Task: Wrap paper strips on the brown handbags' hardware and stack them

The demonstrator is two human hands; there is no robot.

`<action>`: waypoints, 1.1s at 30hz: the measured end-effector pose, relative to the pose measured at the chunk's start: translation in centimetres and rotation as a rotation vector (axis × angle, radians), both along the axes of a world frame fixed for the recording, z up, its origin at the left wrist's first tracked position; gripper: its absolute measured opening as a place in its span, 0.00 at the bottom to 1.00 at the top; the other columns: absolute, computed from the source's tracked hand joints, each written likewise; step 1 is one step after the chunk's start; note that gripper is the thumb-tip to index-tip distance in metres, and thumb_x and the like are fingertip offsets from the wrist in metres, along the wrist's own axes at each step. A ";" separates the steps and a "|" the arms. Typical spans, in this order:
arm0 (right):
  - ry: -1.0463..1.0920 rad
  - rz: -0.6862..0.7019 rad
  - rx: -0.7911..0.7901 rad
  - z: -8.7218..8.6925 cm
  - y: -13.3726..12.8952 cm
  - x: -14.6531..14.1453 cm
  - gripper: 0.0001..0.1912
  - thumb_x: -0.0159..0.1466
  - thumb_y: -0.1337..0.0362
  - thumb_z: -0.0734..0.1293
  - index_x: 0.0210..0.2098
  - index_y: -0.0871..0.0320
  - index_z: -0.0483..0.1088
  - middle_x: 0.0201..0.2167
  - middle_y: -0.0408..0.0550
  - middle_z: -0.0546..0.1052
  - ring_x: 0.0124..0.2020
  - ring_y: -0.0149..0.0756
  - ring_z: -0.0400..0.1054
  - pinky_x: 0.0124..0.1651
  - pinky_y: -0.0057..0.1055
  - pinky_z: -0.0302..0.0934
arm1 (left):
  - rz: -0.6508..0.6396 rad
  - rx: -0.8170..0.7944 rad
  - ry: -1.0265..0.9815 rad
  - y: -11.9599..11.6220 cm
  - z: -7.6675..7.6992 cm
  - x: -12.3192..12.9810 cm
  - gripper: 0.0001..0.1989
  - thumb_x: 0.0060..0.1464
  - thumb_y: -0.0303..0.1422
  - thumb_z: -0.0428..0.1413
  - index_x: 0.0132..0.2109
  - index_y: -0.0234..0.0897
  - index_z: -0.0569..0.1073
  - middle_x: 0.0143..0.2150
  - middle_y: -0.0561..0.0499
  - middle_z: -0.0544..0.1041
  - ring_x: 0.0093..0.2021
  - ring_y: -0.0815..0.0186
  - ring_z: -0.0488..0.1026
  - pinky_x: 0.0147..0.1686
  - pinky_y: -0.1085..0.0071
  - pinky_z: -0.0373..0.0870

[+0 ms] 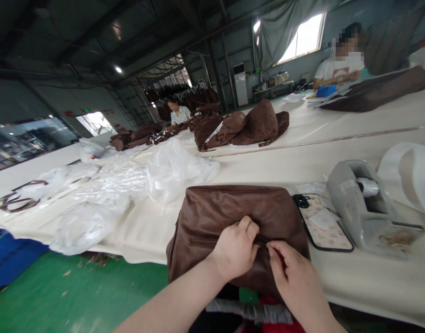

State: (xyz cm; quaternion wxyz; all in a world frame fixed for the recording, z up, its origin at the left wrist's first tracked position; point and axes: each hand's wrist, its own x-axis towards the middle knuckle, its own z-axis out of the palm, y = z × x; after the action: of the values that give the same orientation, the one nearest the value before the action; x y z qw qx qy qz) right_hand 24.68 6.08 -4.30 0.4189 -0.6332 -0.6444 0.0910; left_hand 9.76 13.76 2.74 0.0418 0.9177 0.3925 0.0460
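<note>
A brown leather-like bag (212,208) lies at the near edge of the table, its front side toward me. A zipper line runs across its front on the left. My left hand (237,249) is closed on the bag's material near the middle. Just to its right, my right hand (289,266) pinches the same area of the bag between thumb and forefinger. The two hands are close but apart, and the exact bit held between the fingertips is too small to make out.
Right of the bag are a patterned phone (325,224), a grey tape dispenser (361,203) and a white roll (407,171). Clear plastic bags (174,171) lie left. Further back are brown bags (247,125) and two seated people. A blue bin (14,259) stands lower left.
</note>
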 end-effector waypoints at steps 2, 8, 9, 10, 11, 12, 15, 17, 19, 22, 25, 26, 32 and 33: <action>-0.009 -0.014 0.016 0.0 0.1 -0.1 0.11 0.67 0.63 0.56 0.39 0.56 0.69 0.34 0.47 0.79 0.34 0.38 0.75 0.36 0.33 0.66 | 0.119 0.057 0.007 -0.4 -1.3 1.0 0.13 0.52 0.33 0.54 0.45 0.36 0.65 0.44 0.45 0.68 0.39 0.59 0.71 0.40 0.61 0.73; -0.071 -0.017 0.009 0.1 0.3 0.0 0.10 0.67 0.63 0.57 0.35 0.55 0.69 0.31 0.45 0.78 0.30 0.37 0.74 0.33 0.32 0.65 | 0.205 0.037 -0.106 -1.6 -1.8 1.7 0.12 0.50 0.30 0.53 0.44 0.34 0.67 0.44 0.42 0.70 0.42 0.55 0.71 0.43 0.57 0.72; -0.078 -0.011 0.012 0.1 0.2 0.1 0.10 0.67 0.63 0.57 0.35 0.54 0.69 0.30 0.45 0.77 0.30 0.37 0.73 0.32 0.32 0.65 | 0.126 0.022 -0.138 -1.7 -1.1 0.9 0.14 0.50 0.30 0.54 0.45 0.34 0.68 0.46 0.42 0.70 0.45 0.55 0.71 0.47 0.58 0.71; -0.082 -0.004 0.022 0.1 0.1 0.1 0.10 0.67 0.62 0.57 0.35 0.54 0.68 0.30 0.45 0.77 0.29 0.37 0.73 0.32 0.32 0.65 | 0.046 0.020 -0.165 -1.7 -0.4 -0.2 0.17 0.50 0.32 0.55 0.48 0.35 0.68 0.50 0.42 0.70 0.50 0.55 0.69 0.52 0.57 0.68; -0.086 0.003 0.038 0.1 0.0 0.1 0.10 0.67 0.62 0.57 0.35 0.55 0.68 0.30 0.45 0.77 0.29 0.36 0.73 0.32 0.31 0.65 | -0.017 0.033 -0.185 -1.5 0.3 -1.5 0.21 0.49 0.34 0.57 0.52 0.37 0.68 0.55 0.42 0.68 0.55 0.54 0.66 0.57 0.56 0.64; -0.091 0.009 0.061 0.1 0.0 0.1 0.09 0.67 0.62 0.58 0.36 0.55 0.68 0.30 0.45 0.76 0.28 0.36 0.72 0.32 0.31 0.65 | -0.043 0.064 -0.190 -1.3 0.7 -3.0 0.28 0.48 0.38 0.60 0.56 0.39 0.65 0.61 0.42 0.64 0.60 0.53 0.62 0.61 0.53 0.58; -0.153 0.059 0.136 0.5 -0.1 -0.4 0.08 0.67 0.61 0.59 0.39 0.55 0.68 0.31 0.46 0.75 0.29 0.34 0.71 0.33 0.29 0.64 | 0.001 0.127 -0.130 0.1 0.5 -7.0 0.51 0.37 0.52 0.65 0.66 0.41 0.56 0.70 0.40 0.48 0.68 0.46 0.47 0.65 0.45 0.44; -0.264 0.140 0.181 0.9 0.0 -1.0 0.07 0.68 0.62 0.59 0.40 0.55 0.68 0.32 0.46 0.74 0.31 0.33 0.71 0.35 0.28 0.64 | 0.013 0.102 -0.094 1.1 -0.4 -8.6 0.61 0.29 0.59 0.64 0.68 0.40 0.52 0.72 0.38 0.43 0.69 0.44 0.43 0.65 0.43 0.43; -0.428 0.236 0.211 1.2 0.3 -1.5 0.08 0.68 0.67 0.58 0.42 0.56 0.69 0.34 0.47 0.74 0.34 0.34 0.71 0.37 0.29 0.63 | 0.006 0.073 -0.088 1.8 -1.4 -9.2 0.65 0.26 0.63 0.62 0.68 0.39 0.50 0.72 0.37 0.40 0.70 0.43 0.41 0.64 0.42 0.42; -0.689 0.307 0.219 1.4 0.8 -1.9 0.14 0.65 0.75 0.55 0.43 0.58 0.68 0.33 0.48 0.73 0.31 0.36 0.69 0.33 0.31 0.63 | -0.003 0.051 -0.105 2.1 -2.0 -9.1 0.66 0.26 0.65 0.60 0.69 0.39 0.49 0.72 0.36 0.38 0.70 0.43 0.39 0.64 0.41 0.39; -0.851 0.317 0.255 1.9 1.2 -1.8 0.20 0.58 0.81 0.54 0.44 0.61 0.68 0.32 0.51 0.73 0.29 0.38 0.68 0.28 0.32 0.61 | -0.012 0.036 -0.129 2.1 -2.0 -9.1 0.66 0.26 0.66 0.59 0.69 0.39 0.49 0.72 0.36 0.37 0.70 0.43 0.39 0.65 0.42 0.37; -0.882 0.328 0.275 2.1 1.3 -1.8 0.21 0.56 0.82 0.54 0.44 0.62 0.68 0.33 0.52 0.73 0.29 0.39 0.68 0.27 0.33 0.61 | -0.013 0.033 -0.137 2.1 -2.0 -9.1 0.66 0.26 0.66 0.59 0.69 0.39 0.49 0.72 0.36 0.38 0.70 0.44 0.39 0.65 0.42 0.37; -0.991 0.471 0.220 4.5 2.2 -2.0 0.16 0.53 0.81 0.57 0.34 0.60 0.68 0.28 0.50 0.70 0.25 0.39 0.65 0.22 0.33 0.56 | -0.032 -0.017 -0.164 2.4 -2.0 -9.5 0.65 0.26 0.64 0.61 0.68 0.39 0.51 0.72 0.36 0.38 0.70 0.43 0.37 0.65 0.42 0.35; -1.002 0.499 0.208 4.8 2.4 -2.0 0.15 0.53 0.81 0.58 0.32 0.59 0.68 0.27 0.49 0.69 0.24 0.39 0.64 0.22 0.33 0.56 | -0.038 -0.026 -0.167 2.5 -2.0 -9.6 0.64 0.26 0.63 0.62 0.68 0.39 0.51 0.72 0.36 0.38 0.70 0.43 0.37 0.65 0.43 0.35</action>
State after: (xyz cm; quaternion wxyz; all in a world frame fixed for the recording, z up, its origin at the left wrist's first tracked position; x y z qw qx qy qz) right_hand 22.72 8.51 0.55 0.0880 -0.3830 -0.9000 -0.1886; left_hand 0.18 16.23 0.74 0.0870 0.9173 0.3706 0.1165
